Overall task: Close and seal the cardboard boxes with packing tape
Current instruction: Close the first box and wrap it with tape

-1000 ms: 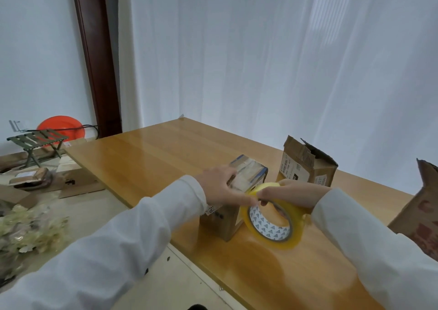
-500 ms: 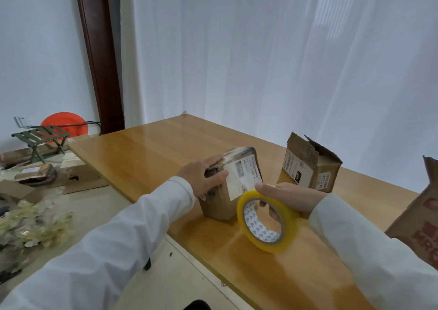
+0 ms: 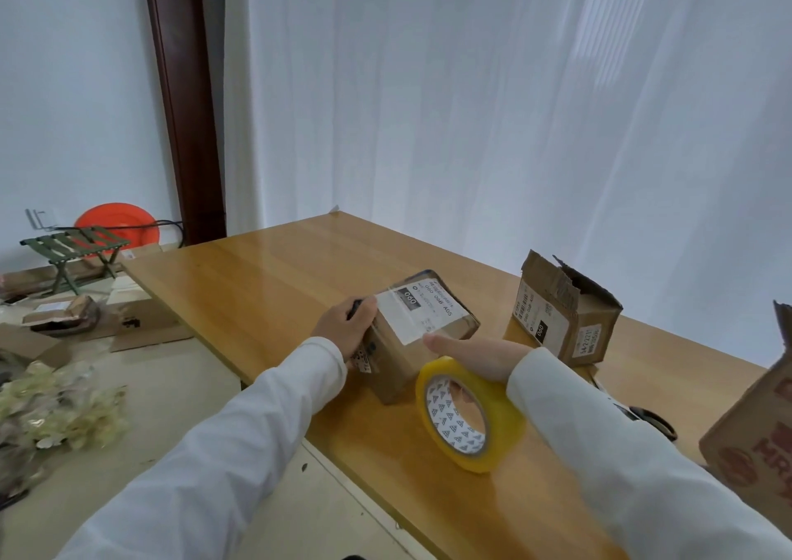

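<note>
Since the earlier frames, small cardboard box [image 3: 422, 332] had been tipped and turned so its white shipping label [image 3: 422, 309] faced up toward the camera; before, the label sat on a side face. Tape roll [image 3: 469, 414] had dropped lower and nearer the camera, away from the box's top edge. Left hand [image 3: 345, 326] had shifted from the box top to its left end.

Left hand gripped that left end, fingers curled over the upper edge, thumb side against the side panel. Box was tilted, lower corner on the wooden table [image 3: 265, 285], a clear tape strip glinting over its top. Right hand [image 3: 480, 356] lay just right of the box with thumb pointing at it; the yellow tape roll hung under the palm, standing on edge, white patterned core facing the camera. Fingers were hidden behind the roll, so cannot tell how they held it. Roll's bottom looked at or just above the table, cannot tell which.

Right of the small box, apart from it, an open cardboard box [image 3: 565, 324] stood with torn flaps up. Further right, a larger red-printed carton [image 3: 754, 435] was cut off by the frame edge. Behind the table hung a white curtain [image 3: 514, 109]. Left of the table, on the floor side: green folding stool [image 3: 75, 246], orange disc [image 3: 115, 223] behind it, flattened cardboard scraps [image 3: 141, 324].
</note>
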{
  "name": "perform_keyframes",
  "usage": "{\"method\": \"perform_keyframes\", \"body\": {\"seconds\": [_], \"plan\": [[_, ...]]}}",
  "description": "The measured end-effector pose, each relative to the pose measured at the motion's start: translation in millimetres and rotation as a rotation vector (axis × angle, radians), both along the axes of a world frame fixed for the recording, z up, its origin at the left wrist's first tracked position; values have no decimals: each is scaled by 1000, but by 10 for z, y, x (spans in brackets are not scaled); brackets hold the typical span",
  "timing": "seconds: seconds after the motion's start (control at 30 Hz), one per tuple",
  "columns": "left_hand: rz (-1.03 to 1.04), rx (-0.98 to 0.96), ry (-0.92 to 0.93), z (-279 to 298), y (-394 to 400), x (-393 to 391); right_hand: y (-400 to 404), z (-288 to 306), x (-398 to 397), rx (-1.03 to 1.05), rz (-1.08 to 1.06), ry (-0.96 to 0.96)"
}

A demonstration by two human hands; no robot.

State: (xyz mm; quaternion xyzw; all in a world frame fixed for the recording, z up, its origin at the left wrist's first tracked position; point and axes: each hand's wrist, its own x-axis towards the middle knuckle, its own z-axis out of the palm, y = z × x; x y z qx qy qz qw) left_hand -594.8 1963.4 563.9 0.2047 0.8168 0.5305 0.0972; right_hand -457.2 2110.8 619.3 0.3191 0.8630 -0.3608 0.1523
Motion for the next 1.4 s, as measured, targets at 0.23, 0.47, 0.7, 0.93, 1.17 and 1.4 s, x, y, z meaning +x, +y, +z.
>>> {"method": "perform_keyframes", "body": {"seconds": [0.23, 0.47, 0.7, 0.93, 1.17, 1.4], "plan": [[88, -112, 150, -227, -49, -42, 37, 5, 87, -559, -32, -26], [-229, 9, 214, -371, -58, 67, 15, 35, 151, -748, -129, -19], [-190, -183, 309, -434, -135, 40, 19, -29, 161, -812, -178, 11], [-41, -50, 89, -274, -8, 16, 16, 91, 104, -837, -156, 175], [-41, 166, -485, -18, -29, -65, -110, -78, 31, -623, -81, 89], [66, 118, 216, 103, -133, -65, -121, -74, -98, -571, -43, 67]]}}
